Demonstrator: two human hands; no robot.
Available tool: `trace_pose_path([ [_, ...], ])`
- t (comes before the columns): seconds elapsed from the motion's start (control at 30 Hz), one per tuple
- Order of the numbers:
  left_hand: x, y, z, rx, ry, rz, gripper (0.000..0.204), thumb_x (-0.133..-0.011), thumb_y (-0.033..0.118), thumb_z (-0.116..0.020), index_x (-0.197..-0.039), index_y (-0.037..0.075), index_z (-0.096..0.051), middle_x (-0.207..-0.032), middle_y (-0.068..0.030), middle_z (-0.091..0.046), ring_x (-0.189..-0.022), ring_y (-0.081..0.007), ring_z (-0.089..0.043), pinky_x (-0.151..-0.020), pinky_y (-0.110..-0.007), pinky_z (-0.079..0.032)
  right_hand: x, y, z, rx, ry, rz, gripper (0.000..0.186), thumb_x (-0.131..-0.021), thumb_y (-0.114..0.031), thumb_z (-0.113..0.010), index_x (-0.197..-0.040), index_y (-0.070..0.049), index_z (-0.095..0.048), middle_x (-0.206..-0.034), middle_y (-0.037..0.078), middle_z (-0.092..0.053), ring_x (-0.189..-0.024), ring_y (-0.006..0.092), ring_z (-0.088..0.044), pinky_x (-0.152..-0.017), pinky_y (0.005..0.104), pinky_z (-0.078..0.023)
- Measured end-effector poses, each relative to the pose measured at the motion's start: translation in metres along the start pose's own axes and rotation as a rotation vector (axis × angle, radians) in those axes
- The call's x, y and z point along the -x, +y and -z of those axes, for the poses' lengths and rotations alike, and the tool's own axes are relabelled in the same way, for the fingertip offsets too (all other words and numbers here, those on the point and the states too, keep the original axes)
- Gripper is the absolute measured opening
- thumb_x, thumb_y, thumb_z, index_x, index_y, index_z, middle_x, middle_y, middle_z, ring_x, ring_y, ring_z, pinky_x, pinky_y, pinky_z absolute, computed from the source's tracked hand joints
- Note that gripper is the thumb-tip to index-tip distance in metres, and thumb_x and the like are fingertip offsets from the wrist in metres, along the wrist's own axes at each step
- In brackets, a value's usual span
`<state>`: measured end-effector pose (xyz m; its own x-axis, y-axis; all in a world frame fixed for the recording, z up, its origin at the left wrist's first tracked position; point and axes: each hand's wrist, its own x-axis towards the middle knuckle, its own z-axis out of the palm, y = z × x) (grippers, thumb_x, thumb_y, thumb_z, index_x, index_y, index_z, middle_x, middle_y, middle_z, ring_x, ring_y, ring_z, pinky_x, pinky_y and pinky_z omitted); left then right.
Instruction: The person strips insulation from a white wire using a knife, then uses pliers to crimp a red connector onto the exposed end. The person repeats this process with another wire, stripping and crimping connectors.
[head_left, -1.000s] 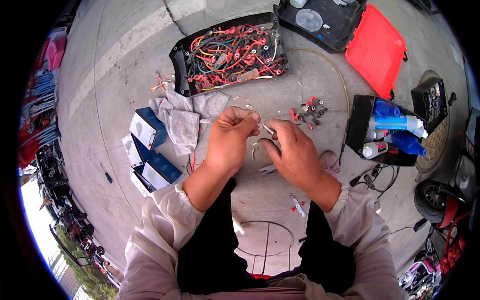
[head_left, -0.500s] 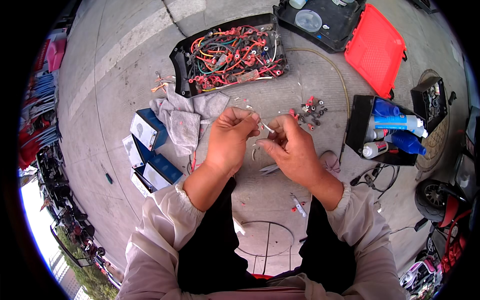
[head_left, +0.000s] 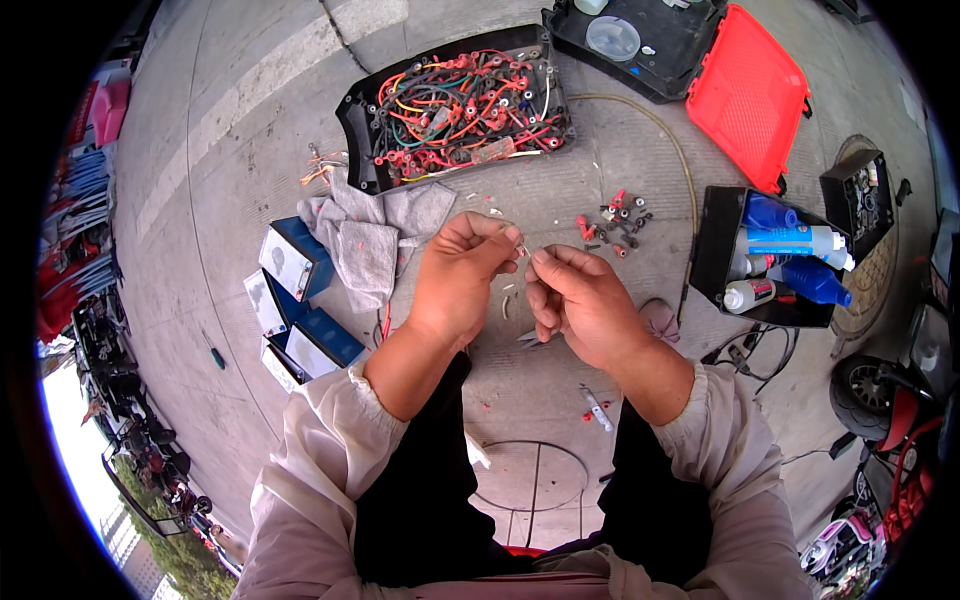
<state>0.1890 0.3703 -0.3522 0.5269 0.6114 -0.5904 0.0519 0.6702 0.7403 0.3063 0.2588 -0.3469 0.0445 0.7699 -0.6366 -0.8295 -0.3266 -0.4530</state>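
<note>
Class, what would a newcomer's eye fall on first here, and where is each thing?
First comes the bright red lid, opened out from a black case at the upper right. Next is the tangle of mostly red and black wires in a black tray near the top centre. Mid-picture, the left hand pinches a thin pale strand, with the right hand close beside it.

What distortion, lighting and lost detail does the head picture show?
Head view: fisheye bows seams in the grey concrete floor and blackens corners; head view: shadows look soft, white sky at lower left blown out; head view: thin pale strand in bare left hand too small to resolve.
</note>
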Motion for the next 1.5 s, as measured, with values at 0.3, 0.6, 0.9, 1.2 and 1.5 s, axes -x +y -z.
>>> trace_pose_path([
  [0.3,0.003,-0.003,-0.005,-0.098,0.010,0.044,0.006,-0.087,0.007,-0.068,-0.085,0.005,-0.062,-0.082,-0.0028,-0.067,-0.073,-0.0089,-0.059,-0.065,-0.023,-0.045,-0.011,0.007,0.005,0.978,0.243,0.769,0.025,-0.078,-0.008,-0.073,-0.099,-0.004,-0.060,-0.081,0.012,-0.062,-0.074,0.0289,-0.062,-0.068,0.0374,-0.050],
  [0.6,0.002,0.001,0.000,0.037,0.020,0.246,0.005,-0.090,0.007,-0.064,-0.092,0.003,-0.065,-0.087,-0.0069,-0.069,-0.080,-0.0144,-0.064,-0.076,-0.027,-0.053,-0.011,0.001,0.013,1.274,0.268,1.011,0.012,-0.079,-0.006,-0.068,-0.090,-0.006,-0.062,-0.080,0.011,-0.064,-0.076,0.0313,-0.063,-0.065,0.0406,-0.051],
  [0.9,0.000,0.006,0.008,0.187,-0.070,0.350,0.017,-0.094,0.009,-0.057,-0.103,-0.002,-0.065,-0.100,-0.0143,-0.068,-0.090,-0.0208,-0.067,-0.086,-0.033,-0.056,-0.012,0.000,0.016,1.216,0.310,0.961,0.009,-0.078,-0.006,-0.068,-0.085,-0.004,-0.062,-0.076,0.011,-0.064,-0.072,0.0302,-0.063,-0.063,0.0403,-0.050],
  [1.2,0.001,0.004,0.006,-0.015,-0.085,0.246,0.013,-0.092,0.005,-0.061,-0.104,-0.001,-0.064,-0.096,-0.0101,-0.068,-0.088,-0.0166,-0.067,-0.081,-0.026,-0.056,-0.012,-0.002,0.015,1.192,0.268,0.971,0.008,-0.079,-0.006,-0.067,-0.084,-0.004,-0.062,-0.076,0.011,-0.063,-0.072,0.0310,-0.062,-0.064,0.0404,-0.050],
  [1.5,0.000,-0.004,0.009,-0.047,-0.160,0.032,0.004,-0.090,0.002,-0.063,-0.093,0.003,-0.061,-0.091,-0.0088,-0.067,-0.084,-0.0151,-0.065,-0.081,-0.027,-0.053,-0.011,-0.003,0.014,0.957,0.168,0.764,0.005,-0.085,-0.007,-0.063,-0.083,-0.003,-0.061,-0.075,0.008,-0.063,-0.068,0.0229,-0.060,-0.058,0.0347,-0.047],
])
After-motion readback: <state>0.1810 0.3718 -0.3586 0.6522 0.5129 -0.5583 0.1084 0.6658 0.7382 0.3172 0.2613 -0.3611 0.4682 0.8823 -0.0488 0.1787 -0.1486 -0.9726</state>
